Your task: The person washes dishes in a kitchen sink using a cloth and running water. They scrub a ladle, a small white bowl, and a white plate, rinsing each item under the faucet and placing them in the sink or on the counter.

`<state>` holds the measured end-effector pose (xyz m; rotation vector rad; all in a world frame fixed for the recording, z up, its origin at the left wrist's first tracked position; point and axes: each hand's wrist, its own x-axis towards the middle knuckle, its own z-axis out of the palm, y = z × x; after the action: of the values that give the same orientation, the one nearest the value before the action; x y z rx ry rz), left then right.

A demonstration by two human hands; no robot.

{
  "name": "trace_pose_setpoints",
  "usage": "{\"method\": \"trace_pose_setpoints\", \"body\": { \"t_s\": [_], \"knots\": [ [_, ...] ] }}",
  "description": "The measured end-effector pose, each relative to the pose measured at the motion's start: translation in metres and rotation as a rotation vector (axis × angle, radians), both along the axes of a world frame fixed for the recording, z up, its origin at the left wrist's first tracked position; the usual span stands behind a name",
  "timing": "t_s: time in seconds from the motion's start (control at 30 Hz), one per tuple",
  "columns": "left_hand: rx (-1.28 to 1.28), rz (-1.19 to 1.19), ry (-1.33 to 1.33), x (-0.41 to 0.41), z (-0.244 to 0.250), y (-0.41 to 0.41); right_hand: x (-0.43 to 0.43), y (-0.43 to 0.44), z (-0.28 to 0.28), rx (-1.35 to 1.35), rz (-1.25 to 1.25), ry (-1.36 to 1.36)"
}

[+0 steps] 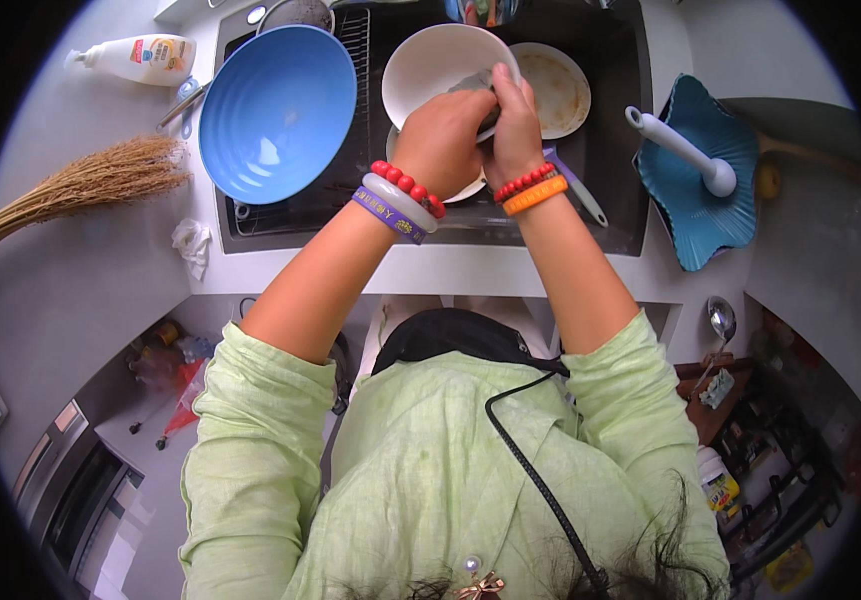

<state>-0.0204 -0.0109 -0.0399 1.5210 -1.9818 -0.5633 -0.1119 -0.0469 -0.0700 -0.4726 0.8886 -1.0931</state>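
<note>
Over a dark sink (pixel 618 187), my right hand (pixel 516 124) grips the rim of a white bowl (pixel 430 64), which is tilted. My left hand (pixel 445 135) reaches over the bowl's near side, closed on a grey cloth (pixel 479 82) that presses on the bowl; its exact kind is partly hidden by the fingers. A white plate (pixel 554 90) with brownish stains lies in the sink to the right of the bowl. Under my wrists, another white dish (pixel 469 192) shows only in part. A peeler or knife with a purple handle (pixel 580 191) rests beside it.
A large blue bowl (pixel 276 112) stands on a wire rack (pixel 359 45) at the left. Left of the sink are a pump bottle (pixel 149 60), a straw brush (pixel 92 180) and crumpled tissue (pixel 191 244). At the right are a teal wavy dish (pixel 700 217) holding a white pestle-like tool (pixel 682 150), and a metal ladle (pixel 721 319).
</note>
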Motion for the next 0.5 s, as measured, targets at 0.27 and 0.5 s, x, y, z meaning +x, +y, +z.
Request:
{"method": "trace_pose_setpoints", "body": {
  "t_s": [0.27,0.5],
  "knots": [
    [-0.068,-0.374,-0.526,0.027,0.0,0.006,-0.029,-0.018,-0.005,0.118,0.212,-0.096],
    [0.105,-0.225,-0.105,0.001,-0.004,0.007,-0.032,-0.009,-0.004,0.12,0.136,-0.09]
  ]
}}
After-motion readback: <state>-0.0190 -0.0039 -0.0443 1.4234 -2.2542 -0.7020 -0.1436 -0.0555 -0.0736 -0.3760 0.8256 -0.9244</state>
